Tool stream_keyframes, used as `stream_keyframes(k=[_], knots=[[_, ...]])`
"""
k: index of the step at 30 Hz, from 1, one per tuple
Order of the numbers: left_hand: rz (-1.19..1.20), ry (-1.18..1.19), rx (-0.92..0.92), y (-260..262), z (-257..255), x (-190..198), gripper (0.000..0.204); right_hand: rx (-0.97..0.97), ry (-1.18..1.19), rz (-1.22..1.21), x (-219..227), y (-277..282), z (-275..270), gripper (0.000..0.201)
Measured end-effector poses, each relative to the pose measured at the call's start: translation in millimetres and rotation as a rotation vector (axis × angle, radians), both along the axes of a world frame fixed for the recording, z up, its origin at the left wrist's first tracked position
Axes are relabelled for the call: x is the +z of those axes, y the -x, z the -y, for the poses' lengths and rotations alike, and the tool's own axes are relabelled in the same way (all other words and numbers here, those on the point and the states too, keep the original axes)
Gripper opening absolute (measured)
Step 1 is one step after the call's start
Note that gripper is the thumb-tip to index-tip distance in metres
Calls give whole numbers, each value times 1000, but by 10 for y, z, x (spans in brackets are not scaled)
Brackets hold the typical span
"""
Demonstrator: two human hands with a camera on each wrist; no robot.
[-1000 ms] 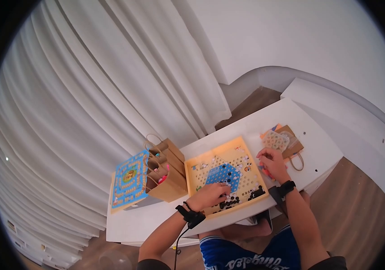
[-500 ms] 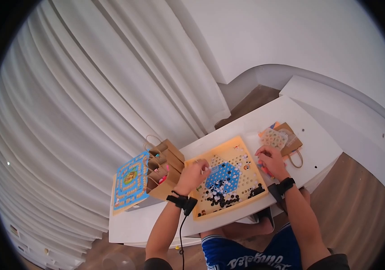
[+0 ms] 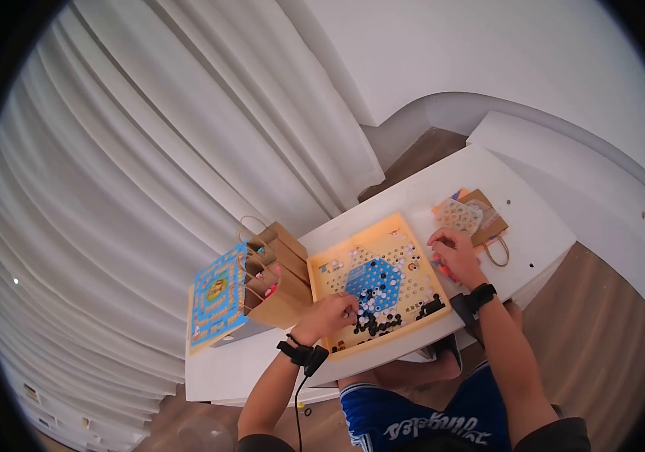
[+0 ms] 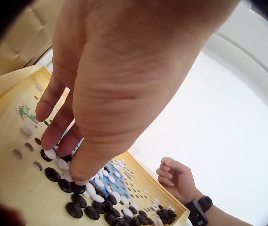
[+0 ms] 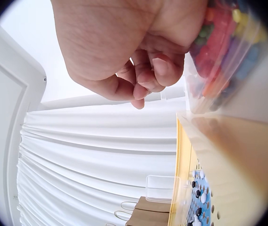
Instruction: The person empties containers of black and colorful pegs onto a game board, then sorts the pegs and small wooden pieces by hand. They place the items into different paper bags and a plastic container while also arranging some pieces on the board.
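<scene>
My left hand is over the near left part of a wooden game board with raised edges, holes and a blue hexagon in the middle. In the left wrist view, its loosely bent fingers point down, apart from the thumb. The thumb tip touches the small round pieces, white pieces and black pieces mixed together. Beyond the board's right edge, my right hand hangs with fingers loosely curled, holding nothing. A clear container of colourful pieces is beside it.
Brown paper bags stand left of the board, beside a blue printed board. A flat paper bag and a patterned clear packet lie at the right of the white table. Black pieces cluster in the board's near right corner.
My left hand lifted off the clustered pieces toward the board's far left side, then came back down to the pieces at the near left. The right hand stays in place.
</scene>
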State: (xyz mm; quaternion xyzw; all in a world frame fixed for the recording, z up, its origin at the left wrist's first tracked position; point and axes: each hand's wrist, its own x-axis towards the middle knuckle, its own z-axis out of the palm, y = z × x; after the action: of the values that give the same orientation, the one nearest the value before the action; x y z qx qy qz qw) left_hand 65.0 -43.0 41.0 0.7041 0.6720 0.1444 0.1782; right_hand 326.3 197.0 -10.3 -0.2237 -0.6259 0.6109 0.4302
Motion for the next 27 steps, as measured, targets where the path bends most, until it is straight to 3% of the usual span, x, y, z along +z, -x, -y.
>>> stream_keyframes(k=[5,21,27], knots=[[-108,42,-28,-34,13,-5,18,12,17,28,40,-33,8,7],[-81,-6,4,16,-45,33,10,6,28,85,73,-56,13,8],[-48,-289,206,271,-403,223,11,-19,13,14,-46,19,-26,9]])
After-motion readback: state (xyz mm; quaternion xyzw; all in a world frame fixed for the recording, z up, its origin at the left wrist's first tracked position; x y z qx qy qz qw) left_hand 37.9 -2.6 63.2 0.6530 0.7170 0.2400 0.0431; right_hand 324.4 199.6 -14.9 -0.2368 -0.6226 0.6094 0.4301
